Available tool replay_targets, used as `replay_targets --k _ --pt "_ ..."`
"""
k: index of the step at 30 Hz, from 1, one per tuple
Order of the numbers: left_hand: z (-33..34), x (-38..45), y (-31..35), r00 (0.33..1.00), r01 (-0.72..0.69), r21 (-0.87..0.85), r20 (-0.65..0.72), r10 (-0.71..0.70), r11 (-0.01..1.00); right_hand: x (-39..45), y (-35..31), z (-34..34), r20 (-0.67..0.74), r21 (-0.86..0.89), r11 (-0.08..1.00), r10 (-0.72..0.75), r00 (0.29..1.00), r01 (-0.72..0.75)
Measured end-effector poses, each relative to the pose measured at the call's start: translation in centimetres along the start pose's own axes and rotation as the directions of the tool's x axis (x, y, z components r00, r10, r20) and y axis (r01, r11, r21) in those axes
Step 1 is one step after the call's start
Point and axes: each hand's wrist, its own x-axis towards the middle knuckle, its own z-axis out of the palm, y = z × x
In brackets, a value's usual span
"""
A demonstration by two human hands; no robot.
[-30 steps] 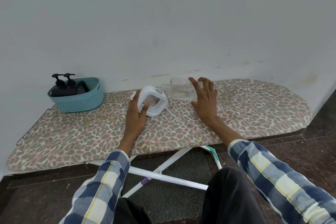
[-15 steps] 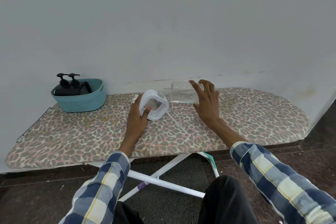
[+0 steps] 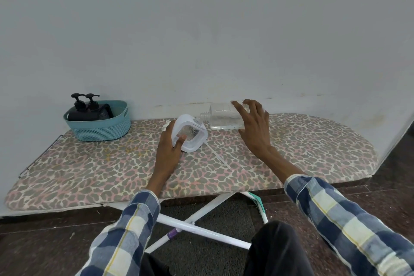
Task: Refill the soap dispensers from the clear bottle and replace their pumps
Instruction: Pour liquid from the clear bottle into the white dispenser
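On a leopard-print ironing board (image 3: pixel 302 152), a left hand (image 3: pixel 169 148) grips a square white plastic soap dispenser (image 3: pixel 190 133) at centre, while the right hand (image 3: pixel 253 127), at 3 o'clock of it, curls around a tipped clear plastic bottle (image 3: pixel 220 116), its neck touching the dispenser's top. A teal woven basket (image 3: pixel 100 129) holding two black pump bottles (image 3: pixel 84 108) sits at 9 o'clock.

Teal basket (image 3: pixel 102 129), leopard-print board cover (image 3: pixel 112 168), seemingly black pump bottles (image 3: pixel 84 107).

Bare ironing board (image 3: pixel 89 177) lies between the teal basket (image 3: pixel 100 129) and the white dispenser (image 3: pixel 190 133).
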Motion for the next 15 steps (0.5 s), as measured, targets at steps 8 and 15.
replay_targets --k 8,15 --pt "-0.01 -0.13 0.23 1.000 0.008 -0.022 -0.006 -0.009 1.000 0.59 -0.16 -0.46 0.009 -0.032 0.999 -0.030 1.000 0.030" --pt "-0.12 -0.27 0.47 1.000 0.024 -0.053 0.002 -0.024 0.998 0.83 -0.10 -0.65 0.020 -0.051 0.998 -0.039 0.999 0.040"
